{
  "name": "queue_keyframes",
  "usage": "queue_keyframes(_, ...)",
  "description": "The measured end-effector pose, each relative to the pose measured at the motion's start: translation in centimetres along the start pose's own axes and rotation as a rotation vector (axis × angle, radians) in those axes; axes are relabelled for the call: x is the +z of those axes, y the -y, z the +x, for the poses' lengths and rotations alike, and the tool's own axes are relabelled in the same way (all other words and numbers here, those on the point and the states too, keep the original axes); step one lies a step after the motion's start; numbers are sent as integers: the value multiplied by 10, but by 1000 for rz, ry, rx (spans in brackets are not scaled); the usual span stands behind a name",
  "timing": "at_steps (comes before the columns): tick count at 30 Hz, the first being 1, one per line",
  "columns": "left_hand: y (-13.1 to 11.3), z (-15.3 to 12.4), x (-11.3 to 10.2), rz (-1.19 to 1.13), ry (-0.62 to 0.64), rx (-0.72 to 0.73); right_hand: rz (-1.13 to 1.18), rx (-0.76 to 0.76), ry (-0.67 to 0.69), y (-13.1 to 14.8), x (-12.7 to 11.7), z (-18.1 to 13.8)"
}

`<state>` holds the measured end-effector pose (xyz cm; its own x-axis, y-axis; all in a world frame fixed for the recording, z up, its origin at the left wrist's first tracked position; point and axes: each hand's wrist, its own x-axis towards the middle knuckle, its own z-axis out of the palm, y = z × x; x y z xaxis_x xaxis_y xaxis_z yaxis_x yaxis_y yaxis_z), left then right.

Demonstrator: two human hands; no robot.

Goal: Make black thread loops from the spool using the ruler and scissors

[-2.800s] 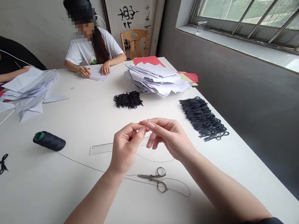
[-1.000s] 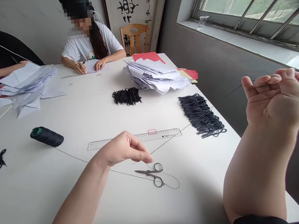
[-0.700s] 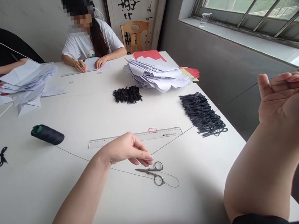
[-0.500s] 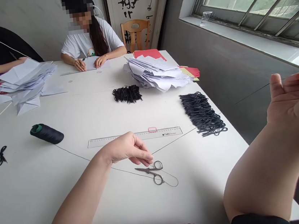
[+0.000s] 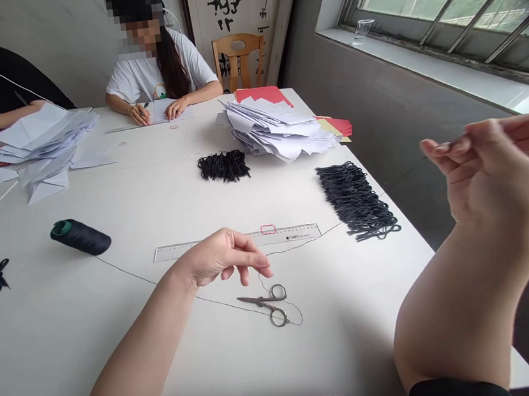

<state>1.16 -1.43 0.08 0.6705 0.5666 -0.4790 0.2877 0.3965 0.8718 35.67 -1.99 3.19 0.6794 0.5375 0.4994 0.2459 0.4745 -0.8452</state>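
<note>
A thin dark thread [image 5: 126, 272] runs from a black thread spool [image 5: 81, 237] lying on its side, under my left wrist and past small metal scissors [image 5: 268, 304]. My left hand [image 5: 226, 257] pinches the thread between thumb and forefinger above the table, just over the scissors. From there the thread sags off to the right, past looped black cords [image 5: 359, 202]. My right hand [image 5: 502, 172] is raised beyond the table's right edge, fingers curled and slightly blurred. The thread leads faintly towards its pinched fingertips. A clear ruler [image 5: 298, 235] lies behind my left hand.
A smaller bundle of black cords [image 5: 224, 166] lies farther back, near a stack of white paper [image 5: 280, 128]. At the left is a loose black knotted cord [image 5: 1, 276]. Two people sit across the table [image 5: 158, 198], near more paper [image 5: 47, 138]. A windowed wall borders the right.
My right hand has swung left and turned, its fingers curling in. The thread between my hands has gone slack, and its loop by the scissors has shrunk. My left hand has barely moved.
</note>
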Motion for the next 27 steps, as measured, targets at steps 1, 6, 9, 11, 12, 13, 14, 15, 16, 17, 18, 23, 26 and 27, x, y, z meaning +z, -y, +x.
queue_keyframes(1, 0, 0, 0, -9, -24, 14, 23, 3, 75, 2, 6, -4)
queue_keyframes(6, 1, 1, -2, -90, -105, 41, -17, 52, 229, 5, 23, -19)
queue_keyframes(9, 2, 1, -3, -123, -101, 44, -21, 68, 272, 5, 28, -23)
queue_keyframes(11, 2, 0, -4, -108, -95, 42, -28, 38, 278, 4, 30, -23)
queue_keyframes(12, 2, 0, -4, -96, -93, 37, -45, 13, 270, 3, 29, -23)
queue_keyframes(13, 1, -1, -4, -86, -95, 32, -77, -16, 257, 1, 29, -22)
queue_keyframes(14, 1, -1, -4, -79, -97, 26, -125, -45, 241, -1, 28, -21)
queue_keyframes(15, 1, -2, -4, -73, -98, 23, -181, -70, 223, -3, 26, -20)
queue_keyframes(16, 2, -2, -4, -67, -99, 20, -238, -89, 206, -5, 25, -18)
queue_keyframes(17, 2, -2, -4, -61, -98, 17, -287, -99, 192, -6, 23, -17)
queue_keyframes(18, 2, -2, -4, -52, -97, 17, -320, -94, 182, -8, 22, -17)
queue_keyframes(23, 2, -1, -5, 22, -136, 88, -415, 78, 442, 1, 23, -22)
queue_keyframes(26, 0, -2, -8, 55, -203, 131, -711, 142, 668, 8, 29, -29)
queue_keyframes(27, -1, -2, -10, 67, -231, 139, -806, 150, 717, 8, 32, -31)
